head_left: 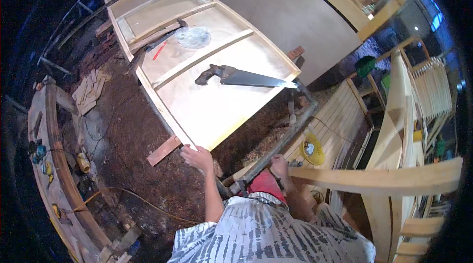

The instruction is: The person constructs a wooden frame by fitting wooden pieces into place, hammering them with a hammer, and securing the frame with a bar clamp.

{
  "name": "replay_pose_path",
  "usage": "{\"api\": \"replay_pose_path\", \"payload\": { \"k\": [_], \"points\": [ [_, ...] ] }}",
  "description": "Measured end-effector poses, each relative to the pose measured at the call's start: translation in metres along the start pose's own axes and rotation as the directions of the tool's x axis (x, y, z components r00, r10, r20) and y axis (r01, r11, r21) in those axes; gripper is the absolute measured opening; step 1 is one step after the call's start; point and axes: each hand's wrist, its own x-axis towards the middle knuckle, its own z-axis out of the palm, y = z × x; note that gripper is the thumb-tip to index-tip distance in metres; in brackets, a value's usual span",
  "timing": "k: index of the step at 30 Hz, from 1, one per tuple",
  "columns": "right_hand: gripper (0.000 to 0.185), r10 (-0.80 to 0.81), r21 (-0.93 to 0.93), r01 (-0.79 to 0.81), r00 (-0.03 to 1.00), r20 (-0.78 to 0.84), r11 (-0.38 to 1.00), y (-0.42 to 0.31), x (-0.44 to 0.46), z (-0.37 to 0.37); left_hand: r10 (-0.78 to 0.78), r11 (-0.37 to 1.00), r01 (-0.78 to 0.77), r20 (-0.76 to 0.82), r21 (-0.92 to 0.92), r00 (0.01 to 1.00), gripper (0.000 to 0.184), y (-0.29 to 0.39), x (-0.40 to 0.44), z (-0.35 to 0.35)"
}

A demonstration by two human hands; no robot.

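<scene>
Head view, with clock positions taken from the wearer [266, 231]. From a distance, I am watching a wood-framed panel [194, 107] that is lying at eleven o'clock, its crosspieces [202, 60] facing up. At ten o'clock the left hand [197, 157] is resting on the panel's near-left corner, its fingers bent closely around the end of the side rail [163, 107]. At one o'clock the right hand [279, 165] is resting just beside a metal bar [288, 135]; its fingers are looking curled, but I am failing to tell whether they are holding anything. A handsaw [246, 77] is lying on the panel, just short of twelve. I am judging the panel broad, fairly heavy, stiff along its frame and weaker mid-sheet, so I am favouring well-spaced holds on both long sides.
</scene>
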Motion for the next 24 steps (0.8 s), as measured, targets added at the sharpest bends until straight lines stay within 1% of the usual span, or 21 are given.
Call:
{"api": "replay_pose_path", "payload": {
  "k": [2,3,4,5,6,7,9,10,11,12,13,14,15,16,18,19,20,22,23,24],
  "points": [
    [0.035,0.066,-0.180,-0.084,0.992,-0.106,0.980,-0.005,0.039,-0.019,0.025,0.999,-0.024,-0.034,0.027,0.999,0.041,0.000,0.003,0.010],
    [0.035,-0.122,-0.514,0.066,0.990,-0.075,0.855,0.027,0.058,-0.020,0.030,0.999,-0.029,-0.025,0.024,0.999,0.039,0.001,0.003,0.006],
    [0.037,-0.290,-0.773,0.202,0.957,0.025,0.602,0.067,0.087,-0.019,0.032,0.998,-0.032,-0.014,0.046,0.999,0.039,0.002,0.005,0.008],
    [0.039,-0.308,-0.862,0.192,0.950,0.044,0.469,0.082,0.112,-0.030,0.052,0.997,-0.048,-0.051,0.063,0.997,0.037,0.005,0.005,0.014],
    [0.040,-0.287,-0.879,0.147,0.958,0.012,0.454,0.085,0.142,-0.044,0.072,0.995,-0.065,-0.087,0.082,0.994,0.035,0.010,0.003,0.022],
    [0.041,-0.268,-0.902,0.111,0.963,-0.005,0.418,0.083,0.171,-0.062,0.092,0.991,-0.086,-0.055,0.106,0.994,0.035,0.012,0.001,0.030],
    [0.044,-0.193,-0.831,0.016,0.975,-0.110,0.555,0.088,0.224,-0.092,0.036,0.998,-0.032,-0.077,0.061,0.996,0.035,0.019,-0.002,0.044],
    [0.046,-0.147,-0.483,0.020,0.963,-0.227,0.876,0.093,0.254,-0.104,0.057,0.996,-0.052,-0.057,0.076,0.997,0.035,0.022,-0.003,0.053],
    [0.049,-0.098,0.179,0.167,0.935,-0.341,0.970,0.102,0.285,-0.114,0.007,0.999,-0.004,-0.088,0.034,0.996,0.035,0.024,-0.005,0.063],
    [0.053,-0.049,0.569,0.327,0.893,-0.448,0.754,0.113,0.316,-0.124,-0.044,0.999,0.043,-0.117,-0.009,0.992,0.036,0.030,-0.006,0.072],
    [0.056,0.071,0.251,0.051,0.888,-0.454,0.967,0.092,0.336,-0.147,-0.006,0.996,0.016,-0.111,0.085,0.994,0.040,0.038,-0.007,0.076],
    [0.060,0.188,-0.113,-0.273,0.857,-0.481,0.955,0.083,0.348,-0.168,0.032,0.980,-0.014,-0.090,0.199,0.995,0.044,0.049,-0.011,0.070],
    [0.059,0.100,-0.156,-0.200,0.866,-0.489,0.967,0.092,0.383,-0.182,0.028,0.982,-0.011,-0.089,0.188,0.996,0.045,0.068,-0.016,0.076],
    [0.058,0.012,-0.197,-0.126,0.870,-0.494,0.972,0.101,0.424,-0.196,0.039,0.976,-0.023,-0.072,0.217,0.997,0.045,0.076,-0.020,0.085],
    [0.063,0.104,-0.176,-0.180,0.923,-0.372,0.968,0.105,0.479,-0.224,0.110,0.966,-0.091,-0.067,0.240,0.992,0.046,0.071,-0.026,0.102],
    [0.063,0.010,-0.142,-0.059,0.945,-0.327,0.988,0.081,0.490,-0.247,0.055,0.985,-0.044,-0.065,0.165,0.996,0.056,0.070,-0.030,0.109],
    [0.064,-0.087,-0.100,0.061,0.954,-0.287,0.993,0.060,0.503,-0.265,0.092,0.980,-0.078,-0.065,0.185,0.994,0.055,0.059,-0.026,0.116],
    [0.068,-0.060,-0.315,0.047,0.998,-0.031,0.948,0.079,0.557,-0.273,0.107,0.968,-0.090,-0.059,0.235,0.993,0.056,0.066,-0.031,0.124],
    [0.068,-0.040,-0.309,0.029,0.999,-0.027,0.951,0.096,0.585,-0.267,0.120,0.964,-0.105,-0.045,0.246,0.992,0.056,0.075,-0.033,0.128],
    [0.069,0.033,-0.292,0.011,0.989,0.142,0.956,0.119,0.611,-0.252,0.095,0.944,-0.086,-0.010,0.319,0.995,0.058,0.083,-0.034,0.129]
  ]
}}
